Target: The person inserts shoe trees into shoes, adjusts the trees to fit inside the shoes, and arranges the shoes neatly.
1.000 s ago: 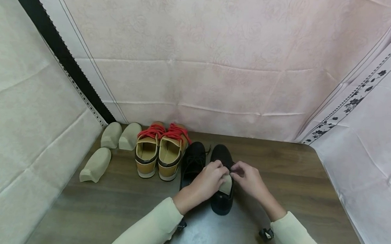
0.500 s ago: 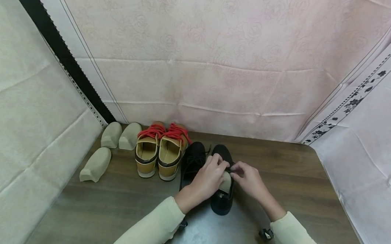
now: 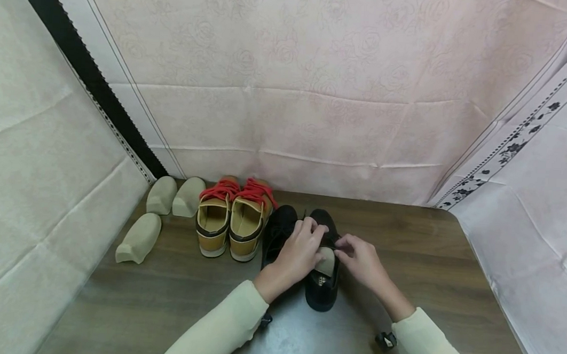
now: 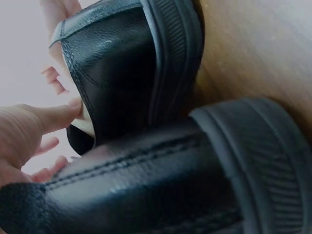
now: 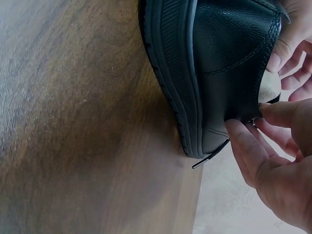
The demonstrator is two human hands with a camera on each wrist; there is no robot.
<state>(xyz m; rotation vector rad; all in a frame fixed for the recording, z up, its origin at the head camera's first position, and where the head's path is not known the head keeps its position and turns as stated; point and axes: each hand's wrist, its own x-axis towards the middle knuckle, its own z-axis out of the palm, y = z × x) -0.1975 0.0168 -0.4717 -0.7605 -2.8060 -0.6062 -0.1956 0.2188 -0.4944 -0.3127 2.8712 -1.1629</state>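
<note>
The right-hand black lace-up shoe stands on the wooden surface with its toe pointing away, and a beige toe-shaped shoe insert sits in its opening. My left hand reaches over it; in the left wrist view the thumb presses on the insert while the other fingers are loosely bent beyond. From the right side, my right hand pinches the edge of the shoe's opening between thumb and fingers. A second black shoe stands just left, partly hidden under my left forearm.
Left of the black shoes stand two tan shoes with red laces. Three loose beige inserts lie farther left near the cloth wall. Patterned cloth hangs along the back and both sides of the wooden surface.
My left hand has moved slightly forward, toward the shoe's toe. The insert has slid deeper, showing more of the insole behind it. My right hand has stayed at the shoe's side.
</note>
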